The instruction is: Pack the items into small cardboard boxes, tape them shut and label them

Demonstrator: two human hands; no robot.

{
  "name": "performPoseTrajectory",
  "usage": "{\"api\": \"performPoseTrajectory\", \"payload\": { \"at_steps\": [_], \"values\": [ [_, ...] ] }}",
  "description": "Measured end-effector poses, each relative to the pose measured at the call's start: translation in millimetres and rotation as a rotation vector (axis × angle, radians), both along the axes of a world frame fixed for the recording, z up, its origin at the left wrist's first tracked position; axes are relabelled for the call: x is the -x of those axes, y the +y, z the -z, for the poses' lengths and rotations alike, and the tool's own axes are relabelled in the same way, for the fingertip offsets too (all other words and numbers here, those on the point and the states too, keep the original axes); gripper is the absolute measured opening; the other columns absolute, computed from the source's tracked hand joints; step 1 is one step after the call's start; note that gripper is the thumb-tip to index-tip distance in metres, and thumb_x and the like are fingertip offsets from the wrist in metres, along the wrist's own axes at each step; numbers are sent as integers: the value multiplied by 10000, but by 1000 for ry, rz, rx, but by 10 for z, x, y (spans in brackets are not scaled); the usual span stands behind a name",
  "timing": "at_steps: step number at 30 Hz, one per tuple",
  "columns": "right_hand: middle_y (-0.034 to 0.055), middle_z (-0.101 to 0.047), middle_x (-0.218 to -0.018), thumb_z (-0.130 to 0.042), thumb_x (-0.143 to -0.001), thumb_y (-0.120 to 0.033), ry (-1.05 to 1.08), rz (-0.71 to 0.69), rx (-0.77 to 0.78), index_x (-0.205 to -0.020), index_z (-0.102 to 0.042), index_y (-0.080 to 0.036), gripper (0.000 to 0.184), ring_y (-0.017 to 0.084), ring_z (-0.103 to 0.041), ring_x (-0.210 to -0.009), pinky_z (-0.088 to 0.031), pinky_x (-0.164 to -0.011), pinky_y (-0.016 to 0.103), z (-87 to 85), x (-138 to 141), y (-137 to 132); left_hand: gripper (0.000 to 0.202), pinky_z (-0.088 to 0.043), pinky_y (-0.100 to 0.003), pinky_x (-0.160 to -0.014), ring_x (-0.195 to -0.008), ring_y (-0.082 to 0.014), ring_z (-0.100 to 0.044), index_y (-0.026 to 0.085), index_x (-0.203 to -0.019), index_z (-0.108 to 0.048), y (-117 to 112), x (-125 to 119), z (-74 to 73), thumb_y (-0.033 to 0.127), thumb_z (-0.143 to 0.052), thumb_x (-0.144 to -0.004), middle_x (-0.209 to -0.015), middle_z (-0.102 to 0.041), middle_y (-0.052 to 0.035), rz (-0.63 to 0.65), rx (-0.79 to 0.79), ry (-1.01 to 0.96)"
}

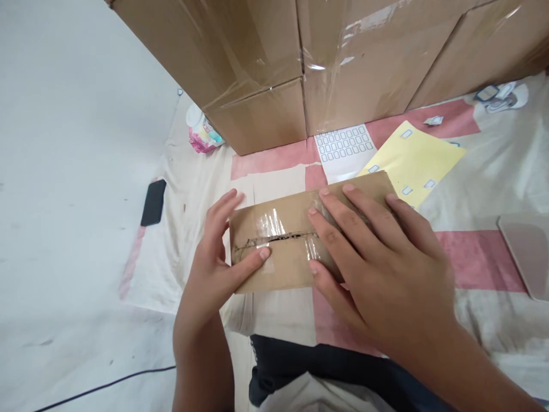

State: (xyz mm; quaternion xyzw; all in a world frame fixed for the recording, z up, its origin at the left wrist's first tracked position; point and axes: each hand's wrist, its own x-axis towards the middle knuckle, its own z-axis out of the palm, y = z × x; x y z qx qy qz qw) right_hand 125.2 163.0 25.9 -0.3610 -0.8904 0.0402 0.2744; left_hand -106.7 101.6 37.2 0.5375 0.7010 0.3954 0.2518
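Note:
A small brown cardboard box (283, 266) lies in front of me, clear tape stretched over its top. A ragged slit runs along the middle of that top, partly under my right hand. My left hand (217, 257) holds the box's left end, the thumb pressed on top beside the slit and the other fingers round the far left corner. Over the right half of the box lies my right hand (377, 257), palm down with its fingers spread across the tape.
Large taped cartons (261, 120) stand at the back. Beyond the box are a sheet of printed labels (345, 149) and a yellow sheet (420, 160) with stickers. A black phone (153, 202) lies at left, near a colourful packet (203, 134). A pale flat object (527, 252) is at right.

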Motion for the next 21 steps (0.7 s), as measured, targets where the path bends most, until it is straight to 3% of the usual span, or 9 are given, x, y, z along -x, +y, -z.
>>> {"api": "performPoseTrajectory", "payload": {
  "at_steps": [2,3,6,8,10,14,18,21],
  "values": [
    [108,-581,-1523,-460,-1041,-383,3,7,-9,-1410,-624,-206,441,368,-520,-1414,-371,-1178,594,3,9,-6,895,-498,-435,-1107,-1455,-316,-464,426,-1539,-383,25,34,16,376,-854,-779,-1601,-443,-48,-1,27,-36],
    [108,-582,-1522,-458,-1040,-384,6,10,-12,-1406,-628,-209,439,372,-524,-1410,-376,-1173,600,4,13,-8,886,-515,-422,-1073,-1383,-308,-532,422,-1540,-381,45,46,20,394,-846,-786,-1549,-501,-51,-2,49,-41],
    [108,-590,-1513,-444,-1044,-384,8,5,-5,-1402,-634,-214,440,379,-532,-1400,-389,-1164,611,3,19,-3,483,-555,-342,-883,-1106,-256,-650,330,-1265,-635,132,46,6,456,-793,-826,-1247,-668,-34,-25,128,-19],
    [105,-593,-1511,-444,-1045,-383,6,-9,0,-1404,-633,-214,440,377,-536,-1398,-395,-1165,605,-4,18,5,301,-526,-289,-702,-888,-201,-642,282,-1062,-666,195,19,-18,465,-764,-844,-1031,-669,-16,-65,140,-65],
    [100,-588,-1517,-456,-1041,-381,-3,-13,3,-1402,-633,-209,438,370,-536,-1400,-396,-1170,591,-15,12,10,254,-465,-263,-585,-737,-160,-587,263,-979,-644,245,-12,-40,451,-753,-848,-904,-623,-3,-84,138,-146],
    [85,-571,-1535,-462,-1038,-386,-31,0,12,-1368,-654,-192,429,351,-527,-1416,-396,-1182,566,-36,0,-3,254,-418,-255,-541,-679,-144,-541,255,-941,-641,293,-26,-38,444,-768,-828,-850,-591,-2,-101,143,-195],
    [77,-551,-1554,-480,-1031,-391,-25,-3,56,-1349,-663,-199,414,354,-506,-1437,-375,-1205,565,-34,12,-10,253,-392,-243,-542,-663,-126,-497,238,-857,-638,355,9,-9,480,-690,-905,-799,-570,3,-136,131,-127],
    [84,-564,-1536,-509,-1020,-378,1,15,79,-1348,-667,-219,397,377,-500,-1438,-368,-1211,592,-46,22,-5,275,-389,-223,-536,-654,-108,-489,229,-850,-627,427,26,-11,487,-684,-924,-793,-563,18,-152,162,-189]
  ]
}}
